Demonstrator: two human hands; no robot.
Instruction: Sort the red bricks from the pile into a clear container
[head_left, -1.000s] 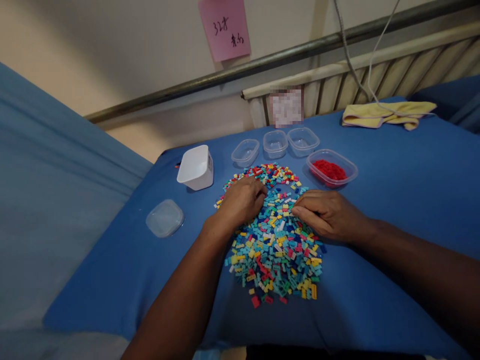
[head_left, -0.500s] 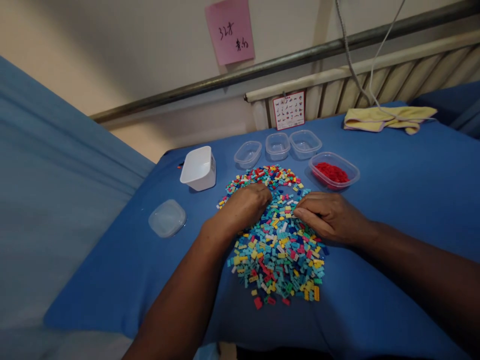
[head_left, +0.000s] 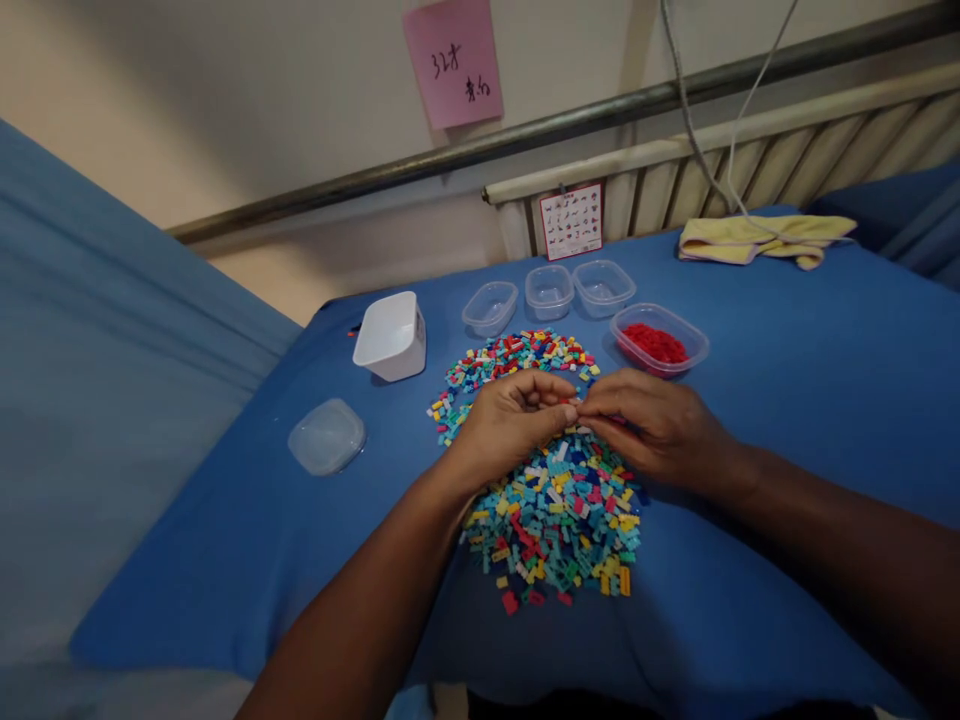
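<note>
Over a heap of small multicoloured toy bricks, my two hands meet at their fingertips. My left hand is closed with curled fingers, its thumb against the fingertips of the other hand. A bit of red brick shows at its fingertips. My right hand is closed in a pinch, with pinkish-red brick visible between its fingers. How many bricks the hands hold is hidden. Just beyond my right hand, a clear plastic tub holds a pile of red bricks.
Three clear tubs, a left one, a middle one and a right one, stand behind the heap. To the left are a white bin and a translucent lid. A yellow cloth lies at the back right of the blue-covered table.
My left hand has lifted from the heap and moved right to meet my right hand. My right hand has shifted slightly left, and red brick now shows at the fingers.
</note>
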